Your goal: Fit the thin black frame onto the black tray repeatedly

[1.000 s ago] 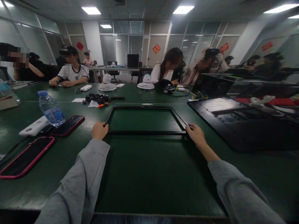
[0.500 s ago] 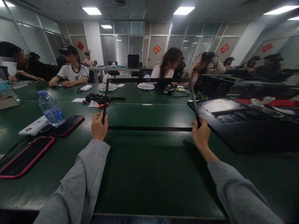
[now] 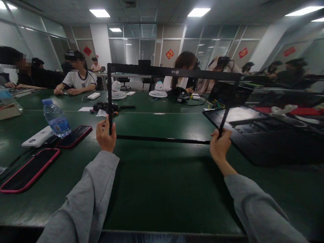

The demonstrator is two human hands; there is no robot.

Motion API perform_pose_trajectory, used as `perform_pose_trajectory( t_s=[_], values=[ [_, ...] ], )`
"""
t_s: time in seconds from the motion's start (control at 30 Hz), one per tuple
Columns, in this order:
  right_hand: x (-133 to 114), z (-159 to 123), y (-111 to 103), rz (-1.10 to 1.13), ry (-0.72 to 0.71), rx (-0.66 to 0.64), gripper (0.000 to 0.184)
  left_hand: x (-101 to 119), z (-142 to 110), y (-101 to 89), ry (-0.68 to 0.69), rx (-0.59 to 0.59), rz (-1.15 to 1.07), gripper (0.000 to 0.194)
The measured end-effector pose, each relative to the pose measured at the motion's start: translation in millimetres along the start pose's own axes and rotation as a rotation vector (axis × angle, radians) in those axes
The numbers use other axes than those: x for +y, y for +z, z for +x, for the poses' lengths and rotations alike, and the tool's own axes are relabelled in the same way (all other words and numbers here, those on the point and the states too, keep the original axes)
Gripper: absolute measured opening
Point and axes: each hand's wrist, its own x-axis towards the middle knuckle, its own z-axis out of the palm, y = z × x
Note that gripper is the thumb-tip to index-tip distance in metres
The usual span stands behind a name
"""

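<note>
A thin black monitor bezel [image 3: 160, 139], an open rectangular frame, is held up above the green table [image 3: 178, 198]. Its wider strip, lettered "LG" upside down, is at the top. My left hand [image 3: 106, 134] grips the left side near the lower corner, thumb and fingers closed round it. The opposite lower corner is in my right hand [image 3: 220, 144], also closed on the strip. Through the frame's opening I see the table top and people across from me.
Left of my arm are a water bottle [image 3: 56, 119], a white power bank [image 3: 38, 136], a dark phone [image 3: 75, 136] and a pink-edged phone [image 3: 30, 170]. A large black panel [image 3: 262, 139] lies at right. Small white fans [image 3: 158, 93] and co-workers are across the table.
The bezel has tilted: its far strip has swung up and towards me, so the frame now faces me more squarely and the lettering shows. Both hands keep their hold.
</note>
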Motion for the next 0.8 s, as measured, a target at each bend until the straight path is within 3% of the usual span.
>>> perform_pose_trajectory(
  t_s=[0.17,0.57,0.8],
  values=[
    [3,1,0,0.003,-0.022,0.011,0.034,-5,-1,4.6,0.013,-0.033,0.020,0.045],
    [30,1,16,-0.133,0.045,-0.224,0.028,-9,-11,5.2,-0.158,-0.516,0.312,0.034],
    [41,3,21,-0.247,0.073,-0.321,0.024,-19,-14,10.3,-0.193,-0.670,0.358,0.031]
  ],
)
